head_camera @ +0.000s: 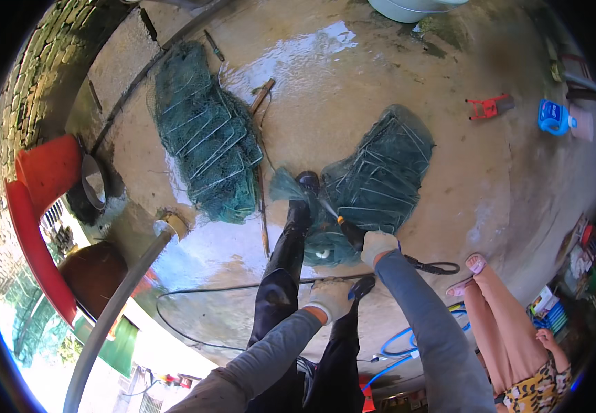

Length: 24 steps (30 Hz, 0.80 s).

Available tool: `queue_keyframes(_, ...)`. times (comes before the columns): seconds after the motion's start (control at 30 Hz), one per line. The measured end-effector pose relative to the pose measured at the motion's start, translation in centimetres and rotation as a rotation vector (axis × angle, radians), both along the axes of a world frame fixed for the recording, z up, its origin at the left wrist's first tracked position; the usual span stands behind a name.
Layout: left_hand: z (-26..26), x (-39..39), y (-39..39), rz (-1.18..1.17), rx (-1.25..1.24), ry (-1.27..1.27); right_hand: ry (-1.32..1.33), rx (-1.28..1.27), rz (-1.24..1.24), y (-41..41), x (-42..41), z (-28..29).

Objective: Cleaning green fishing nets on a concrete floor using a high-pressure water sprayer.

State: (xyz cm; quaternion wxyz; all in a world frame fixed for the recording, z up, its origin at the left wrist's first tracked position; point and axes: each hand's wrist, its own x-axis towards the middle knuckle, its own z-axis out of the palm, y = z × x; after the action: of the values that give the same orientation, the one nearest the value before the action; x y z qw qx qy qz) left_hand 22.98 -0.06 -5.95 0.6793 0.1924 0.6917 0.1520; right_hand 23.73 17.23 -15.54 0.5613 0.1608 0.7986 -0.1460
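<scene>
My right hand (379, 247), in a pale work glove, grips a black spray gun (352, 233) with an orange nozzle tip. A whitish jet of water leaves the tip towards green netting by my boot (308, 180). That netting belongs to a collapsible mesh fishing trap (386, 175) with rectangular frames, lying folded on the wet concrete. A second green framed trap (205, 139) lies further left. My left hand (331, 298), also gloved, has its fingers curled beside a black hose (225, 289); whether it grips the hose is hidden.
A person in pink trousers (509, 325) stands at the right near a blue hose (396, 340). A grey pole (117, 304) rises at the left, near an orange plastic container (50, 168). Wooden sticks (263, 97), a red stool (486, 107) and a blue jug (553, 117) are about.
</scene>
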Motion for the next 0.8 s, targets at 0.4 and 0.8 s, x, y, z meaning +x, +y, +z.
queue_keyframes(0.4,-0.9,-1.4,0.5,0.006,0.024,-0.047,0.178,0.393,-0.431,14.3,-8.5,-1.2)
queue_keyframes(0.8,-2.4,-3.0,-1.3,-0.088,-0.039,-0.013,0.012,0.288,-0.359,11.5,-12.7,1.7)
